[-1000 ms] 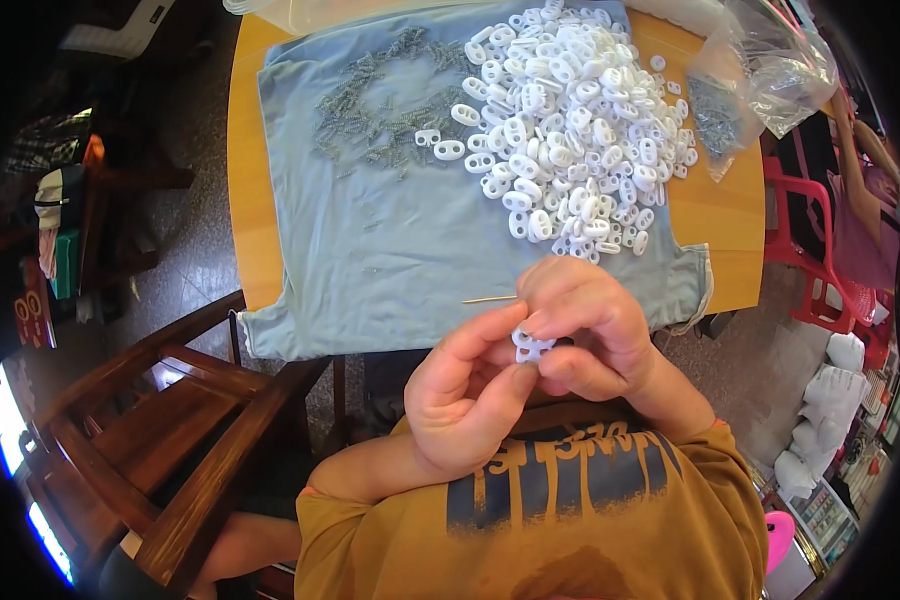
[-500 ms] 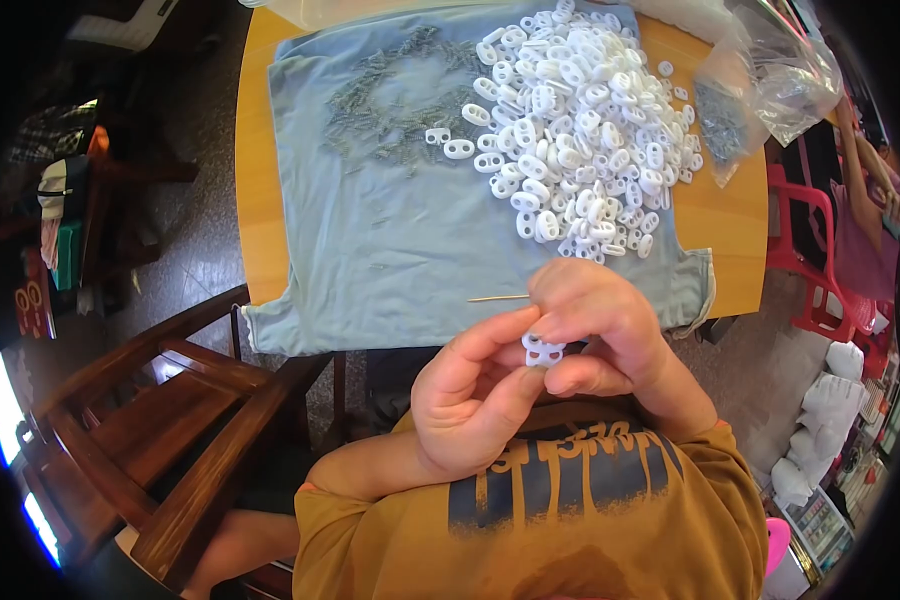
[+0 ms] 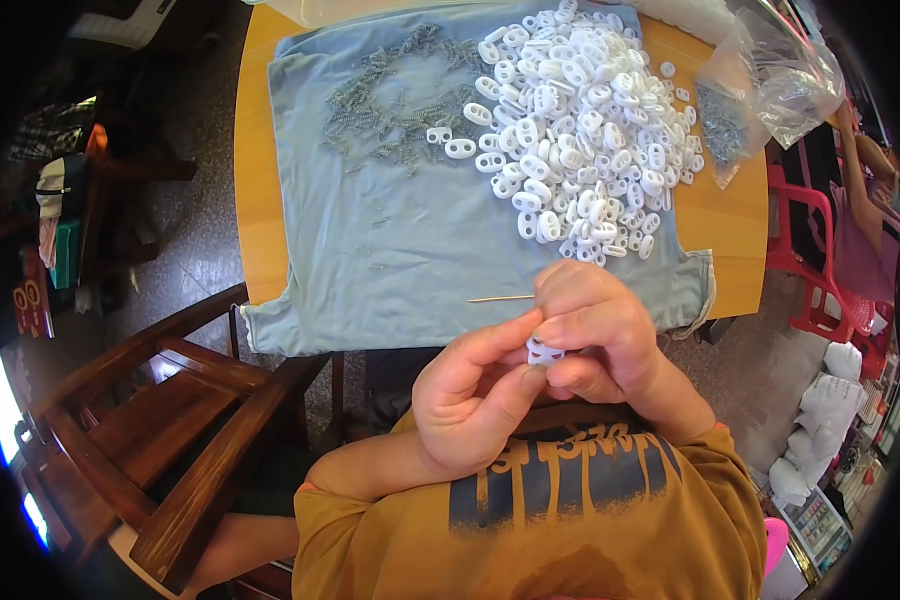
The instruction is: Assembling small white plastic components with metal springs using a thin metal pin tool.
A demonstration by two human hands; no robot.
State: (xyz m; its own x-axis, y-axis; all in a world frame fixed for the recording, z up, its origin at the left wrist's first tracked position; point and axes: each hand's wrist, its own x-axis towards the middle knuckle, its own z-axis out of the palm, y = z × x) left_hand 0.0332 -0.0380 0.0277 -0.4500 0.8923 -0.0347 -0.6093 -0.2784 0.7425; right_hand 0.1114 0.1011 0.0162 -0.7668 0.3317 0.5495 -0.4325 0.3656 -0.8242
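the worn shirt (image 3: 690, 515) is mustard-brown with short sleeves (image 3: 718, 462); a dark, dripping print (image 3: 560, 500) crosses it toward twelve o'clock, a darker patch (image 3: 560, 573) toward six. left hand (image 3: 460, 400) and right hand (image 3: 600, 325) are bare.

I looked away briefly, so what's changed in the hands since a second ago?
The white piece between the left hand and right hand looks shorter, pressed or tilted, I can't tell which. Nothing was visibly taken or let go. The white pile and springs stayed put.

Front-left of the white pile (image 3: 590, 130), my left hand (image 3: 475, 395) can pass over mostly bare blue cloth (image 3: 390, 305); directly left of it springs (image 3: 410, 122) obstruct me, right of it a plastic bag (image 3: 725, 125).
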